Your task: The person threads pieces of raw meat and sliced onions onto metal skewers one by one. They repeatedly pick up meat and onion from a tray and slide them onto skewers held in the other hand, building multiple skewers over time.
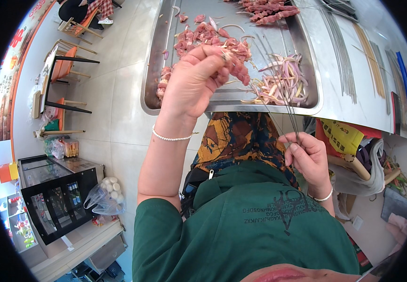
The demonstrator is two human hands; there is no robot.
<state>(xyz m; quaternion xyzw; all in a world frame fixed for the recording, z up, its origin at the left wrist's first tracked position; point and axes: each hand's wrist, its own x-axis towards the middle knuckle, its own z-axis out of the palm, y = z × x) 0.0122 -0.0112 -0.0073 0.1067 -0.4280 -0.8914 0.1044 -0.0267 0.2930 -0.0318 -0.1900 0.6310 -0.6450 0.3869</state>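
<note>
My left hand (198,79) is raised over the near part of a metal tray (224,107), its fingers closed on raw meat (240,72) that hangs from them at the right. Whether a skewer runs through that meat cannot be told. My right hand (304,155), lower and nearer my body, pinches several thin metal skewers (289,105) that point up over the tray. Loose raw meat pieces (203,33) lie beyond my left hand. Sliced onion (284,79) is heaped in the tray's near right corner, behind the skewers. Threaded meat skewers (274,14) lie at the far right; more threaded meat (162,84) is at the left wall.
Right of the tray, bare metal skewers (337,53) and wooden skewers (369,60) lie on the white tabletop (358,112). A wooden chair (351,165) with bags stands below. At the left are orange chairs (67,60), a black-framed glass cabinet (60,201) and a seated person (83,10).
</note>
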